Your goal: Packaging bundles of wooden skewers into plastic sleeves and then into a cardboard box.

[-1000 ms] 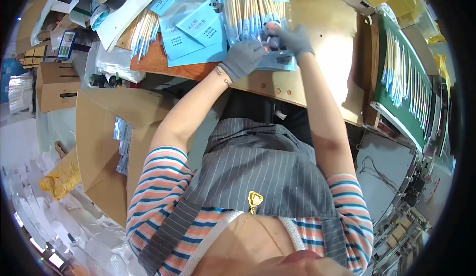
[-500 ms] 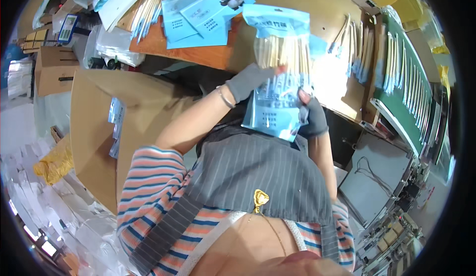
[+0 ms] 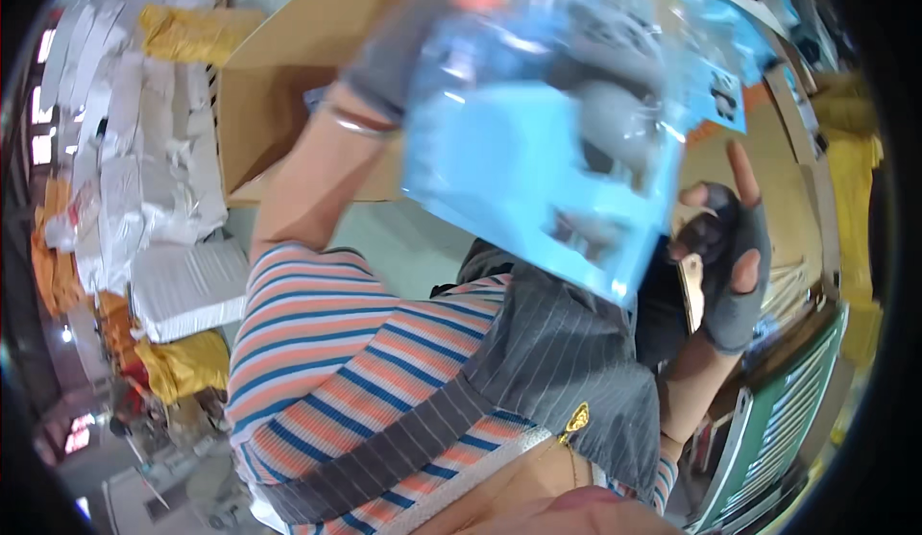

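Note:
A large clear and blue plastic pouch (image 3: 509, 165) with a panda picture on it fills the upper middle, close to the camera and smeared by motion. My left hand (image 3: 408, 55), in a grey fingerless glove, grips it along its left side; the fingertips are partly blurred. Pale sticks show through its clear part at the top edge. My right hand (image 3: 735, 261), gloved the same way, is apart from the pouch on its right, fingers spread with nothing in them.
An open cardboard box (image 3: 279, 112) stands beyond my left forearm. White wrapped bundles (image 3: 187, 285) and a yellow bag (image 3: 197, 36) lie at the left. A green slatted tray (image 3: 773, 439) is at lower right. Blue packets (image 3: 715, 93) rest on the table behind the pouch.
My view has swung left toward the cardboard box. The pouch has come up nearer the camera in my left hand, its panda side now showing. My right hand has let go of it.

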Tool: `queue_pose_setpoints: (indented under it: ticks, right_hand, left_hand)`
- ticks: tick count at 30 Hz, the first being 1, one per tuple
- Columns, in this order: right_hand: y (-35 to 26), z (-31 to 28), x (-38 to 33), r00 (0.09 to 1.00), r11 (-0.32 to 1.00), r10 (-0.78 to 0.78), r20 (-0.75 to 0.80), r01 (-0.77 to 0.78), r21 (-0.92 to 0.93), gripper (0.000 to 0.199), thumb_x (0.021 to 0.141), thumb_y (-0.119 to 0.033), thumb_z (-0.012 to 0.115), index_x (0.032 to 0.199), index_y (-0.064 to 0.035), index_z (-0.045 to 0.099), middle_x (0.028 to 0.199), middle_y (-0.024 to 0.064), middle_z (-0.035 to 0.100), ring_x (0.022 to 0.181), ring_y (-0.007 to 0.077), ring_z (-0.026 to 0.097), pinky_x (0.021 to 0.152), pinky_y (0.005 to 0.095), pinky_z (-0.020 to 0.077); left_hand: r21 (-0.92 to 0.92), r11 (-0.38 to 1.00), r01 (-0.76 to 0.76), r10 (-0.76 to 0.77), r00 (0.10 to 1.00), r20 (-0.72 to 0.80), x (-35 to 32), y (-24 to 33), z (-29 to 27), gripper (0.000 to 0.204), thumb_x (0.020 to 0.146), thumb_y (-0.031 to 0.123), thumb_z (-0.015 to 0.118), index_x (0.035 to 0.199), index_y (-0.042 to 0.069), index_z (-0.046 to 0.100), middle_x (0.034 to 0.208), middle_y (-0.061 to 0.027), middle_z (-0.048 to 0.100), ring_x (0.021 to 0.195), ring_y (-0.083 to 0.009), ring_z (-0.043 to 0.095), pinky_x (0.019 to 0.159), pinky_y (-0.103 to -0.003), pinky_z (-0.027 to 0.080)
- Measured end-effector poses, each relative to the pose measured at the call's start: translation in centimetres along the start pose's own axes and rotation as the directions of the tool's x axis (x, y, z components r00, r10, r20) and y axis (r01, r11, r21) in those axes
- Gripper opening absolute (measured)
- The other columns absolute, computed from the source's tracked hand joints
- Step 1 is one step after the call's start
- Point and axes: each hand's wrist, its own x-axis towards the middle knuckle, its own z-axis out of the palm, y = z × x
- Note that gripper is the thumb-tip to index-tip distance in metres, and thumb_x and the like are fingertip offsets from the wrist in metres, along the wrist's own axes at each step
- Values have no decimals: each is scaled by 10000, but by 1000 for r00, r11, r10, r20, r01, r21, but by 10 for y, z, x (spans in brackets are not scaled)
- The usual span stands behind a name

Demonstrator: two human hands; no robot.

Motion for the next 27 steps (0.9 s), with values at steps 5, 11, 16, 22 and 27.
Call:
queue_pose_setpoints:
  ticks: [5,11,16,22,27]
  right_hand:
    - [52,-61,17,998,997,58,22,-59,39,957,840,-686,491,1456,7,254,1029,19,571,635,71,505,585,190,433]
    - [68,-91,15,982,971,120,-145,-85,223,772,921,-589,448,1424,-14,336,1013,15,593,712,68,532,621,200,464]
    - [77,-99,4,975,942,152,-159,-94,322,741,930,-534,478,1440,-22,312,1050,24,587,719,79,509,624,196,436]
    - [147,-114,4,820,951,191,-539,-291,-106,464,913,-281,590,1327,-93,503,1053,80,630,872,156,606,755,275,507]
    - [207,-147,-5,715,275,-428,-553,-480,-833,587,824,-378,642,1269,-28,484,1230,232,526,1142,406,500,958,420,429]
  left_hand:
    - [39,992,120,-85,865,-495,-63,74,-121,370,878,326,543,1076,29,641,940,-91,686,817,-205,668,732,-335,555]
    - [659,327,677,-317,736,-599,-122,33,-401,372,858,342,598,1039,22,652,949,-99,686,791,-188,648,711,-354,534]
    - [773,318,549,-191,836,-514,-116,72,-429,241,910,277,562,928,53,648,914,-66,683,795,-143,638,691,-272,495]
    - [840,537,-75,480,846,-232,27,75,-189,289,920,220,555,1129,31,619,897,-50,666,658,-65,526,576,-231,422]
    - [766,537,-353,329,924,194,109,-14,24,306,943,176,538,1208,37,601,920,-64,674,690,-63,535,602,-216,431]
